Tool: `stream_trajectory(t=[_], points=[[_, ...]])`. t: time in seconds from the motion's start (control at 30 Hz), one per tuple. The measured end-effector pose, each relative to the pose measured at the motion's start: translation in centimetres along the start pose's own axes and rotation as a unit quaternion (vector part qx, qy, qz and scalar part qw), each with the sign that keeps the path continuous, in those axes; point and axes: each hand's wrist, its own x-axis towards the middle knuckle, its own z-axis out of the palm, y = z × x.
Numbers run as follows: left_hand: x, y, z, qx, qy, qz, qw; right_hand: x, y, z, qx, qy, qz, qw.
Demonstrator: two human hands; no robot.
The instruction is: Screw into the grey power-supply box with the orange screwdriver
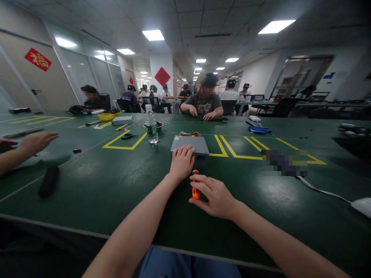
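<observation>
A grey metal computer power supply [189, 144] sits on the green table in front of me, with coloured cables [189, 134] showing behind it. My left hand [182, 162] grips its near left part, fingers pressed over the top. Between the thumb and fingers of my right hand [213, 193] is an orange screwdriver [196, 190], pointed away from me at the near face of the power supply. The screwdriver's tip is lost in shadow, so I cannot tell whether it touches a screw.
A water bottle [151, 125] stands left of the power supply, before a metal bowl [159, 126]. A black cylindrical item [49, 181] lies farther left, near another person's hand [37, 143]. To the right are a blurred-out object [284, 163] and its white cable [321, 191]. Someone sits opposite.
</observation>
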Motion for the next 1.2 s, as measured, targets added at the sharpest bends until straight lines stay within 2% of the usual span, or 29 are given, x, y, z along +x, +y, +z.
stream_trajectory(t=[0.13, 0.23, 0.33, 0.53, 0.63, 0.73, 0.83, 0.97, 1.03, 1.1, 1.2], points=[[-0.1, -0.1, 0.1, -0.004, -0.009, -0.006, 1.0, -0.3, 0.1, 0.3, 0.044, 0.022, 0.019, 0.999], [-0.1, -0.1, 0.1, -0.006, -0.018, -0.008, 1.0, -0.1, 0.0, 0.0, 0.06, -0.021, 0.023, 0.998], [-0.1, -0.1, 0.0, -0.006, -0.021, -0.007, 1.0, 0.0, -0.2, 0.0, 0.017, -0.045, 0.005, 0.999], [-0.1, -0.1, -0.1, -0.007, -0.017, -0.004, 1.0, -0.2, -0.1, 1.0, 0.056, 0.018, 0.019, 0.998], [-0.1, -0.1, -0.1, -0.004, -0.015, -0.004, 1.0, -0.2, -0.1, 0.8, 0.068, -0.013, 0.022, 0.997], [-0.1, -0.2, -0.1, 0.0, -0.011, -0.002, 1.0, 0.0, -0.1, 0.5, 0.027, -0.038, 0.004, 0.999], [-0.1, -0.2, -0.1, 0.0, -0.009, 0.0, 1.0, 0.0, 0.0, 0.4, 0.006, 0.006, -0.002, 1.0], [-0.1, -0.1, -0.1, -0.005, -0.002, -0.002, 1.0, -0.1, 0.1, 0.4, 0.04, 0.047, 0.014, 0.998], [-0.1, -0.1, -0.2, -0.008, 0.002, -0.001, 1.0, -0.1, 0.1, 0.3, 0.048, 0.018, 0.023, 0.998], [-0.1, -0.1, -0.2, -0.013, 0.005, 0.0, 1.0, -0.1, -0.1, 0.1, 0.03, -0.021, 0.004, 0.999], [-0.1, -0.1, -0.3, -0.012, 0.007, 0.0, 1.0, 0.0, -0.3, 0.2, -0.014, -0.023, -0.015, 1.0]])
